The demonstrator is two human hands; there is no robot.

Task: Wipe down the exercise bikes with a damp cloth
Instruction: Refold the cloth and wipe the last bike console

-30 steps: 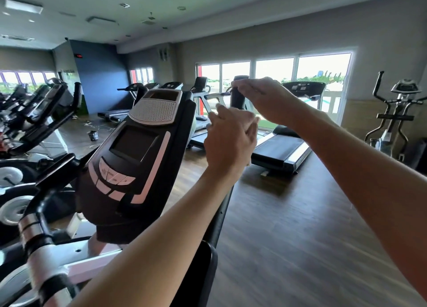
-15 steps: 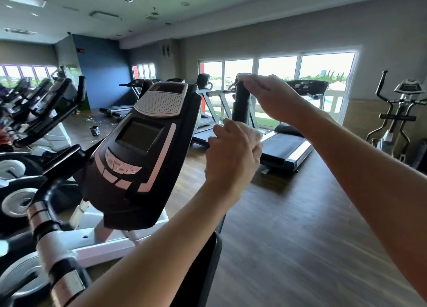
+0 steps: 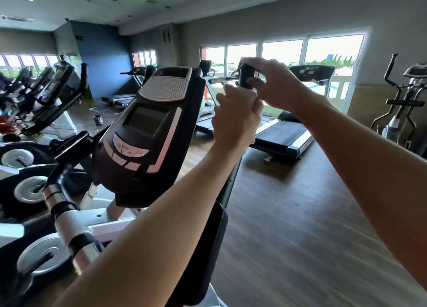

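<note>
The exercise bike in front of me has a black console (image 3: 147,131) with a grey screen and pale buttons. Its right handlebar ends in an upright black grip (image 3: 245,75). My right hand (image 3: 277,87) pinches the top of that grip with fingers and thumb. Just below, my left hand (image 3: 235,119) is closed around the handlebar post. It holds a pale cloth (image 3: 253,141), of which only a small edge shows under the palm. The left handlebar (image 3: 61,205), black and chrome, stands at the lower left, with no hand on it.
More exercise bikes (image 3: 41,103) line the left side. Treadmills (image 3: 284,135) stand ahead by the windows, and an elliptical trainer (image 3: 406,103) is at the far right. A small dark bucket (image 3: 97,119) sits on the wooden floor (image 3: 300,214).
My left hand slid down the handlebar post with the cloth, then came back up close under the grip. My right hand has stayed on the grip's top.
</note>
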